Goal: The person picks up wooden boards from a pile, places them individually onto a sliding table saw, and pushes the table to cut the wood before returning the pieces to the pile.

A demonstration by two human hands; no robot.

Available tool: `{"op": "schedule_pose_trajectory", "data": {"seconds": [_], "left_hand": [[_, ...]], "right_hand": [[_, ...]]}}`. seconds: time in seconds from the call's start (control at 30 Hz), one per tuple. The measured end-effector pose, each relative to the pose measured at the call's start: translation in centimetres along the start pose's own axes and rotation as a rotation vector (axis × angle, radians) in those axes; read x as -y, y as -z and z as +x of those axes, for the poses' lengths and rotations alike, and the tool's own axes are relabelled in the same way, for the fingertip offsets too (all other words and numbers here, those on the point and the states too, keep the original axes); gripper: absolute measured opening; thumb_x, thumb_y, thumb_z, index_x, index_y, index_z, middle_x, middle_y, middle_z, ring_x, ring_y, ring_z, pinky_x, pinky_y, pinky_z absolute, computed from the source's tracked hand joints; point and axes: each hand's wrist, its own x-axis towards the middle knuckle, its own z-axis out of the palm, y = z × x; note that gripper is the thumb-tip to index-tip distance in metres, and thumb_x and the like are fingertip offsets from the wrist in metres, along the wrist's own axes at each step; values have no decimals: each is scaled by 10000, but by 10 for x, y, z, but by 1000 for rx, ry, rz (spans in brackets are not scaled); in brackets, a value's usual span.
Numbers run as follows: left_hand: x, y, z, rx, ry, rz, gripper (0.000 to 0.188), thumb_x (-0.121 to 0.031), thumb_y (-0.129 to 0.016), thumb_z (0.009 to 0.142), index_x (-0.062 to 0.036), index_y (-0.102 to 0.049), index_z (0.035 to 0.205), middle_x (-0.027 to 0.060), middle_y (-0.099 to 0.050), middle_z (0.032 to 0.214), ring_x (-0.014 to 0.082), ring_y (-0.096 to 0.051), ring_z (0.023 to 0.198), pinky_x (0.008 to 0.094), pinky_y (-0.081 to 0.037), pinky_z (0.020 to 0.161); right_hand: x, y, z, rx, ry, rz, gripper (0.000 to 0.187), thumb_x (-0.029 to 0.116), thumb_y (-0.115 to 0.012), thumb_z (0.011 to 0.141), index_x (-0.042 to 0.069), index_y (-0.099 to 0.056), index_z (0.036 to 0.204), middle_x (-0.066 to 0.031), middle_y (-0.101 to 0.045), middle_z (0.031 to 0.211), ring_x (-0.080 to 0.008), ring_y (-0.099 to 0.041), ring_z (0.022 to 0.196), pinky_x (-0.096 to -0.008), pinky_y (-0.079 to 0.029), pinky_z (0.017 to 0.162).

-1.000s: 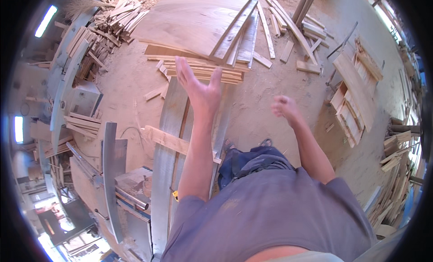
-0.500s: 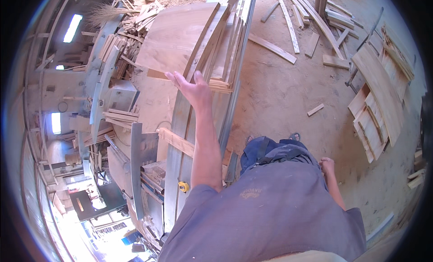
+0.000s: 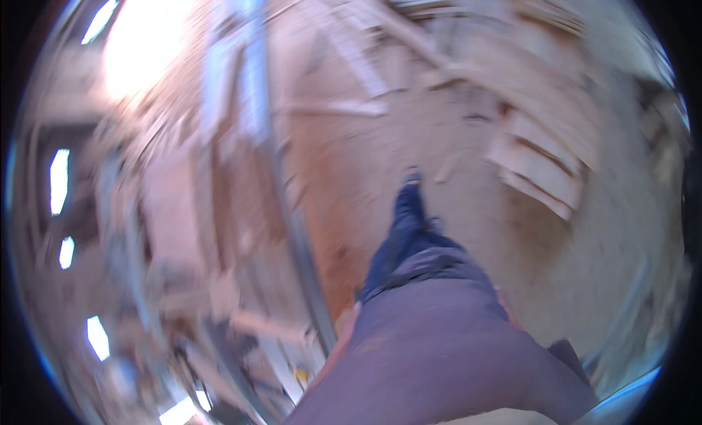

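Observation:
The picture is heavily motion-blurred. My grey-purple shirt (image 3: pixel 439 352) fills the lower middle, and one leg in blue trousers (image 3: pixel 406 238) steps forward, its shoe (image 3: pixel 413 178) on the sawdust floor (image 3: pixel 621 264). My left arm hangs along the shirt's left edge. My left hand (image 3: pixel 355 311) is only a blurred strip of skin near the hip, beside a long metal rail (image 3: pixel 289 205), and it holds nothing I can make out. Of my right arm I see only a thin sliver at the shirt's right edge (image 3: pixel 512 319); the right hand is hidden.
A machine bench with wood pieces (image 3: pixel 183 227) runs along the left. A pale plank (image 3: pixel 336 107) lies across the floor ahead. Flat wooden boards (image 3: pixel 537 169) lie on the right, with more stacked timber (image 3: pixel 468 15) at the top.
My left arm, raised over the bench before, has dropped to my side. The right hand has gone out of sight. The view has swung and blurred as I step forward.

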Motion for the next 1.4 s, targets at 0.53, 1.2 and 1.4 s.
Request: {"op": "schedule_pose_trajectory", "data": {"seconds": [0.53,1.2,1.4], "left_hand": [[-493,-35,-146,986,-25,-271,892,-245,-711,840,-62,-256,1585,319,-575,1182,227,-639,707,267,-492,569],[-648,-121,-113,952,205,924,314,-106,-683,893,50,-630,1161,107,-693,1057,170,-649,996,276,-476,875],[-734,-141,-111,1024,426,746,449,-190,-732,820,99,-631,1149,99,-691,1036,160,-643,988,263,-477,847]], "right_hand": [[77,5,-124,-253,-319,543,513,66,-684,793,-72,-588,1277,-122,-703,866,-193,-653,681,-303,-514,606],[256,65,-141,-126,-17,1147,585,82,-735,769,-76,-571,1309,-124,-712,861,-196,-663,695,-290,-515,627],[335,63,-164,-108,-14,1352,608,86,-751,762,-77,-566,1318,-125,-715,859,-197,-666,699,-286,-516,634]]}}
